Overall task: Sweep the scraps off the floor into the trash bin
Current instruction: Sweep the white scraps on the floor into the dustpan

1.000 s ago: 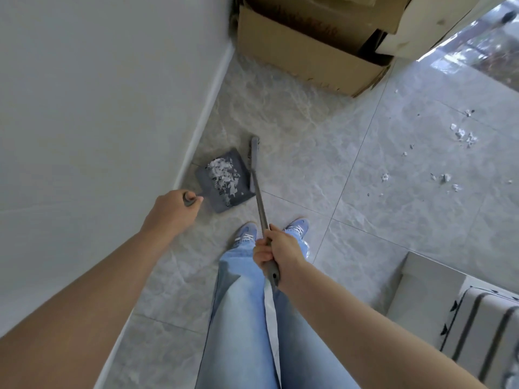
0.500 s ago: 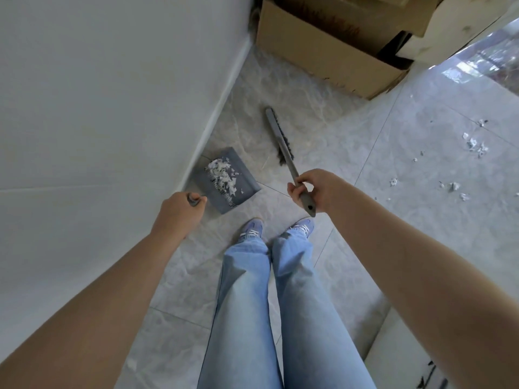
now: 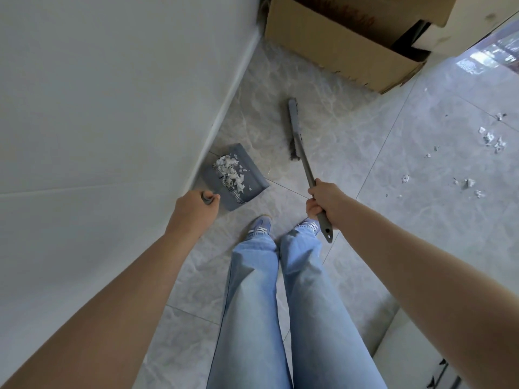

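Over the last second the broom (image 3: 299,147) has been swung away from the dustpan (image 3: 235,178): its head, earlier pressed against the pan's right edge, is now seen well apart from it, above and right of the pan near the centre of the frame. The right hand (image 3: 325,202) has been carried from above the shoes out to the right, its grip clenched around the lower part of the broom handle. The left hand (image 3: 193,213), at centre left, has been kept where it was, with its grip closed around the top of the dustpan's upright handle (image 3: 207,197). The dustpan has been left beside the white wall's baseboard (image 3: 224,108), with a heap of white paper scraps (image 3: 231,172) gathered in it.

This is judged to mean that one batch has been collected and the broom is being redirected toward the loose scraps (image 3: 490,138) lying on the tiled floor (image 3: 365,169) at the right edge of the frame. No trash bin can be seen, so emptying is judged not yet done.

Counted: one broom, one dustpan, two hands, two shoes. One cardboard box (image 3: 342,43) is plainly seen at the upper right, with a second pale one partly shown behind it. The loose scraps are seen in roughly two small clusters; the pieces are too small to be counted singly.
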The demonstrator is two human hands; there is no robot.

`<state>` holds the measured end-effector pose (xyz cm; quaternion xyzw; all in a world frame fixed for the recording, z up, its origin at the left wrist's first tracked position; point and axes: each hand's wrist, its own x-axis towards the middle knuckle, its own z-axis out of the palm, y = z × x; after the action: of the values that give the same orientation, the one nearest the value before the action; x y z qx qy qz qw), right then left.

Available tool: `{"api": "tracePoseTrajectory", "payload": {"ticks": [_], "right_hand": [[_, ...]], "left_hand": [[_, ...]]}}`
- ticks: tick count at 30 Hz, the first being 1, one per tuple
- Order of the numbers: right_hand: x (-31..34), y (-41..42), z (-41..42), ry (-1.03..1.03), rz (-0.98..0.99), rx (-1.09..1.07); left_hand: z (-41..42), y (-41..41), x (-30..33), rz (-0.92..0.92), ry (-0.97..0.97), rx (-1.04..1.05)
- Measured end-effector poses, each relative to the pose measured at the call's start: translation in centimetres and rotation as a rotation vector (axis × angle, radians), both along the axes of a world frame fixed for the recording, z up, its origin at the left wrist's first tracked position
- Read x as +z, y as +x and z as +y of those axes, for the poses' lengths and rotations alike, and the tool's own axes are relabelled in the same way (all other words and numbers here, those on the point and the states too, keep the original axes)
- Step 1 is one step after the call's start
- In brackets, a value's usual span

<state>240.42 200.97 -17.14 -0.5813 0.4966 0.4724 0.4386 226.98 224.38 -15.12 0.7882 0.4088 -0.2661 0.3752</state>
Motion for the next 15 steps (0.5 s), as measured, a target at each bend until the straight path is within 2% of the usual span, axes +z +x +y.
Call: {"api": "tracePoseTrajectory", "payload": {"ticks": [3, 6, 8, 12, 15], "right_hand": [[-0.9, -2.0, 0.4, -0.054, -0.007, 0.106], [-1.5, -5.1, 1.5, 0.006, -0.071, 0.359], [-0.5, -7.2, 1.9, 0.052, -0.034, 0.432], [1.3, -9.1, 0.3, 0.078, -0.042, 0.418], [1.9, -8.3, -0.8, 0.01, -0.209, 0.456]], "left_hand": [[-0.1, 0.4, 0.2, -0.002, 0.001, 0.017], [-0.1, 0.6, 0.1, -0.001, 0.005, 0.02], [-0.1, 0.6, 0.1, 0.01, 0.008, 0.015], [-0.2, 0.6, 0.3, 0.011, 0.003, 0.028], [-0.3, 0.9, 0.2, 0.005, 0.007, 0.018]]}}
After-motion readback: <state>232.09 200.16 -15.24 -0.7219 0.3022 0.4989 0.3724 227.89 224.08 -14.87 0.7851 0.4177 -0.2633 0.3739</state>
